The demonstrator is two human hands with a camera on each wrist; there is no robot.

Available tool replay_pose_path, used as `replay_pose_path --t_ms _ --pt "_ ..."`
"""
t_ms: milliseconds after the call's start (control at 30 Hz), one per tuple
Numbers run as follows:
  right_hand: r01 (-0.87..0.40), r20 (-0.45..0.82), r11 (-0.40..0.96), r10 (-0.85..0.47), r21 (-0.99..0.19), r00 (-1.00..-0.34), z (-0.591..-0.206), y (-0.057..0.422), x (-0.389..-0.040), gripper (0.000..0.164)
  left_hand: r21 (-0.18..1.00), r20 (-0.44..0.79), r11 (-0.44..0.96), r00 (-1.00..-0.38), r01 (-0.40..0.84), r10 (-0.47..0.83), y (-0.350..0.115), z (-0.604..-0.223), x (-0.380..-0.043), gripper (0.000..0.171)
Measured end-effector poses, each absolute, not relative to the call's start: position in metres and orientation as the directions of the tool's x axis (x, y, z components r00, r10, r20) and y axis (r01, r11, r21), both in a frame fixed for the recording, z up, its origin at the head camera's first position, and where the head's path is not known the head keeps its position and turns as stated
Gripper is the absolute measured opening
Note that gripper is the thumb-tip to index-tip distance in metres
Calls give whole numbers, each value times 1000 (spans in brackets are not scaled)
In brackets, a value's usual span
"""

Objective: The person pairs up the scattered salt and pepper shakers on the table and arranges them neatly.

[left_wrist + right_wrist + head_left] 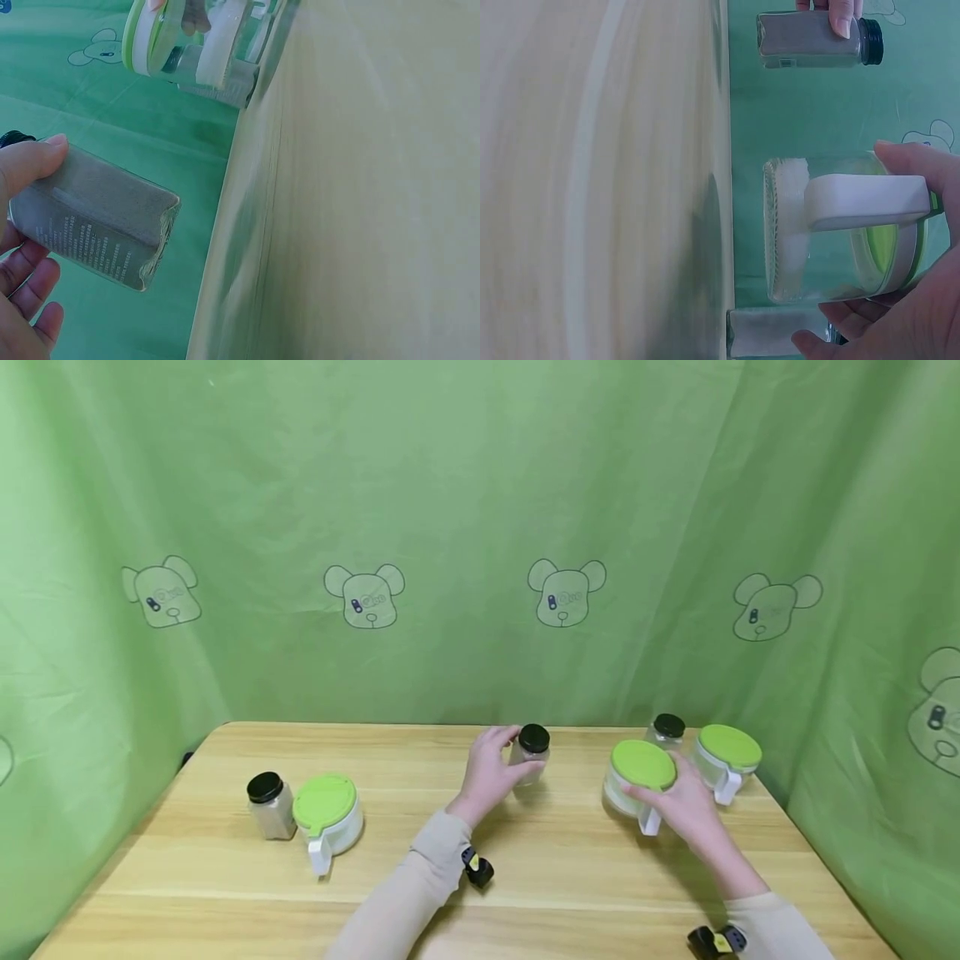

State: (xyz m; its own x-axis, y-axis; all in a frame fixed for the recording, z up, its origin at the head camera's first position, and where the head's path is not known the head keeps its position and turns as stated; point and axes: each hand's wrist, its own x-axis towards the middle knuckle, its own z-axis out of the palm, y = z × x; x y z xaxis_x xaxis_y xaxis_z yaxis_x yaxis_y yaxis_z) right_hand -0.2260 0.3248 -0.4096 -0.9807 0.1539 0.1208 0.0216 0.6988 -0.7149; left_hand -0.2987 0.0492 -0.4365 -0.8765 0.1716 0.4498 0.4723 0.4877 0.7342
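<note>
My left hand (486, 777) grips a square clear jar with a black lid (534, 739) near its top. In the left wrist view this jar (97, 214) is full of grey-brown powder, tilted, its base apart from the tabletop. My right hand (686, 806) holds a round clear seasoning jar with a green lid (642, 766) by the lid's sides. The right wrist view shows its white handle (866, 201) and white grains at the bottom; its base is lifted off the table.
Behind my right hand stand another black-lidded jar (668, 727) and a green-lidded jar (729, 747). At the left of the wooden table (225, 902) a black-lidded jar (272, 810) stands beside a green-lidded one (326, 806). A green curtain (465, 485) hangs behind the table.
</note>
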Motion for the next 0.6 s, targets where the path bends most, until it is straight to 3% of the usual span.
replay_pose_path --t_ms 300,600 --pt "-27 168 679 142 -733 -976 -412 314 -228 88 710 477 493 -858 503 188 41 -438 -293 60" --pt "12 120 674 148 -739 -982 -410 299 -228 95 704 474 505 -860 500 190 32 -436 -286 62"
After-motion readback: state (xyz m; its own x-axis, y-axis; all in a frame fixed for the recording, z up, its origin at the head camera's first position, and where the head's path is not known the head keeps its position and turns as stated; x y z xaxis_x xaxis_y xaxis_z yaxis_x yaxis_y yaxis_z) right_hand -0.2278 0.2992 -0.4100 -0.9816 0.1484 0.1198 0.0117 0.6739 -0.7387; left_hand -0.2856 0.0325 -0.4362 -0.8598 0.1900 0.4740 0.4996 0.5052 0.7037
